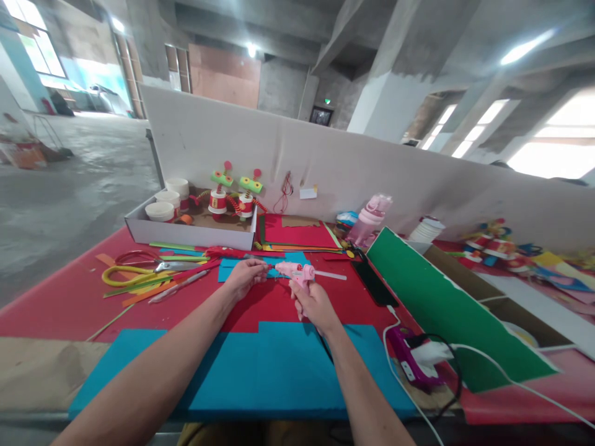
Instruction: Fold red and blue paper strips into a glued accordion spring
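Note:
My right hand is wrapped round the handle of a pink hot glue gun, whose nozzle points left. A translucent glue stick sticks out of its back end. Just off the nozzle, my left hand is closed in a pinch; whatever its fingers hold is too small to make out. Beneath both hands lie pieces of blue paper on a red table cover. Left of my left hand are yellow-handled scissors, paper strips and a pen.
A white box at the back left holds paper cups and two cup figures. To the right are a phone, a green board, a purple power strip with cables, and a pink bottle. Blue sheets lie in front.

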Tool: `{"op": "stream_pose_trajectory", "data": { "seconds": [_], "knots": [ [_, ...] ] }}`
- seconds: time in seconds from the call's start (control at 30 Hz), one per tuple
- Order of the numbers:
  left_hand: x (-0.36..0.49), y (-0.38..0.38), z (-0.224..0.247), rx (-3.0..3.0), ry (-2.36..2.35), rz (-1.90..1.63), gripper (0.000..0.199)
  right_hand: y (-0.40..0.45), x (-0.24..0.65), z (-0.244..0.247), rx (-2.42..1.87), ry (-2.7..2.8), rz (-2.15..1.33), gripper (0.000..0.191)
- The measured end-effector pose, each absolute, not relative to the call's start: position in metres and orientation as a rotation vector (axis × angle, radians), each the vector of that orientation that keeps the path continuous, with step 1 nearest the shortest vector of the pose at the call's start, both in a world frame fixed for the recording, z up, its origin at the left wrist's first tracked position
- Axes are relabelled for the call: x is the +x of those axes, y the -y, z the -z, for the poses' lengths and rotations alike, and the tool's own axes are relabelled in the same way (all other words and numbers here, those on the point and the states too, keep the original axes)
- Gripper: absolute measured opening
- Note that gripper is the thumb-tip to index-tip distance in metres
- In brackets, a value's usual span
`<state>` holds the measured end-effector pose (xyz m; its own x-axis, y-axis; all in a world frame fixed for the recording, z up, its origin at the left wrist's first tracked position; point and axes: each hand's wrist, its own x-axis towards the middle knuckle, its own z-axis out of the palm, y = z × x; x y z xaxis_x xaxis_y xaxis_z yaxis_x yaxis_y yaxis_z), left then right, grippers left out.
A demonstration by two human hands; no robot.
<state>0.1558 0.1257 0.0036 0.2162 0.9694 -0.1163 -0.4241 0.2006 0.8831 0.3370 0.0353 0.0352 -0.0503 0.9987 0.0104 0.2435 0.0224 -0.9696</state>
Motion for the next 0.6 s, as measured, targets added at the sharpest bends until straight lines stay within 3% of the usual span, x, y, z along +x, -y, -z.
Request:
{"op": "stream_pose_trajectory", "data": {
  "seconds": [0.6],
  "knots": [
    [0.156,-0.12,-0.016,0.762,-0.689,-1.083,0.022,-0.041,0.356,-0.031,-1.213,1.016,-1.379,0.03]
  ]
}}
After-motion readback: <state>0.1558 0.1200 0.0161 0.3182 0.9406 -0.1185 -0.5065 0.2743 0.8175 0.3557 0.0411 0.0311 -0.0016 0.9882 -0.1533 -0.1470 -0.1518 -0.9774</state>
